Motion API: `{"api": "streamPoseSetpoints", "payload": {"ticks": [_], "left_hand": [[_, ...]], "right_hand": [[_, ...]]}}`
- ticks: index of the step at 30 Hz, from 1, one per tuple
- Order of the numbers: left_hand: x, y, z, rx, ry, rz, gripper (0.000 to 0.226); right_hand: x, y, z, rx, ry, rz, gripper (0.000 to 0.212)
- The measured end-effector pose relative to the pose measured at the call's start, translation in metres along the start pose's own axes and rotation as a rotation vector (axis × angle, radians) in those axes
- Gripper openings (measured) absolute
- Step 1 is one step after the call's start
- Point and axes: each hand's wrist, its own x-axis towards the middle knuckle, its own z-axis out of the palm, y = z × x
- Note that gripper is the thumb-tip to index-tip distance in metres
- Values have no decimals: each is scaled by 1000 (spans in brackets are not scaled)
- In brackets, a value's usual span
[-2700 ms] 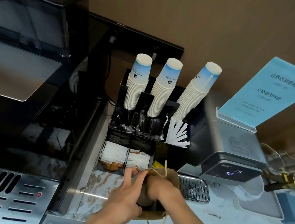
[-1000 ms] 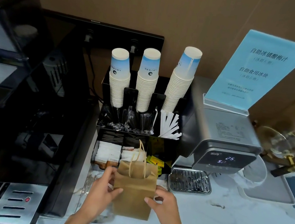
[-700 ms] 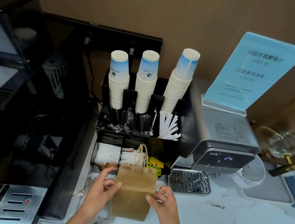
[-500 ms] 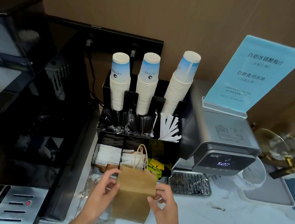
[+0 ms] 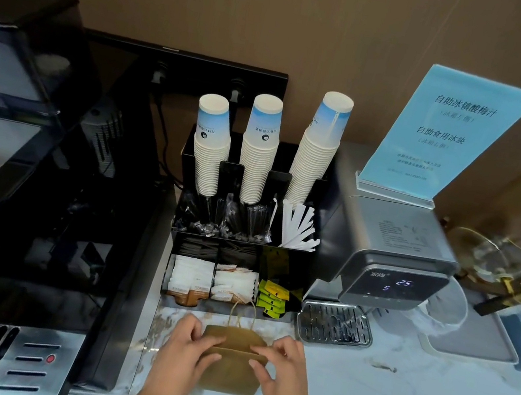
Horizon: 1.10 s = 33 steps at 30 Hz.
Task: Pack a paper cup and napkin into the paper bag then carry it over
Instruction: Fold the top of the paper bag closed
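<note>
A head-worn camera looks down on a pale marble desk (image 5: 392,391) set against a brown wall. The left of the frame is filled by a large black coffee machine (image 5: 33,157) with a silver vented panel at the lower left. At centre stands a black organiser (image 5: 243,229) holding three upside-down stacks of paper cups (image 5: 258,148), white with blue bands. Below them are wrapped stirrers and white straws, then compartments of white sachets (image 5: 191,275) and yellow-green packets (image 5: 272,298).

In the lower centre, just in front of the organiser, a small brown paper bag (image 5: 230,371) stands on the desk, its twine handles rising from the top. The left hand (image 5: 179,360) pinches the bag's left top edge between thumb and fingers. The right hand (image 5: 282,372) pinches the right top edge the same way, with the mouth of the bag between the two hands.

To the right sits a grey water dispenser (image 5: 391,258) with a lit display and a metal drip tray, and a blue sign (image 5: 447,136) stands on top of it. A grey tray lies at the far right.
</note>
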Motion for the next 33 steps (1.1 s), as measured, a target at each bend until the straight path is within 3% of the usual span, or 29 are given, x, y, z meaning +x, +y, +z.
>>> {"api": "streamPoseSetpoints", "payload": {"ticks": [4, 7, 11, 18, 24, 27, 31, 33], "left_hand": [[3, 3, -3, 76, -2, 128, 23], [8, 9, -1, 155, -84, 230, 36], [13, 12, 3, 321, -245, 168, 51], [10, 10, 1, 508, -286, 101, 35], [8, 0, -1, 387, -236, 78, 32], [2, -10, -7, 169, -183, 2, 30], [-5, -20, -7, -94, -173, -84, 20], [-6, -20, -5, -232, -163, -123, 27]], "right_hand": [[7, 0, -2, -98, -48, -94, 20], [19, -10, 1, -204, -203, -268, 31], [32, -21, 5, -309, -368, -334, 35], [33, -19, -1, -416, -350, -344, 33], [29, -12, -8, -187, -375, -181, 35], [25, 5, -13, 33, -382, -19, 30], [14, 18, -16, 145, -347, 86, 26], [8, 17, -13, 215, -319, 153, 25]]}}
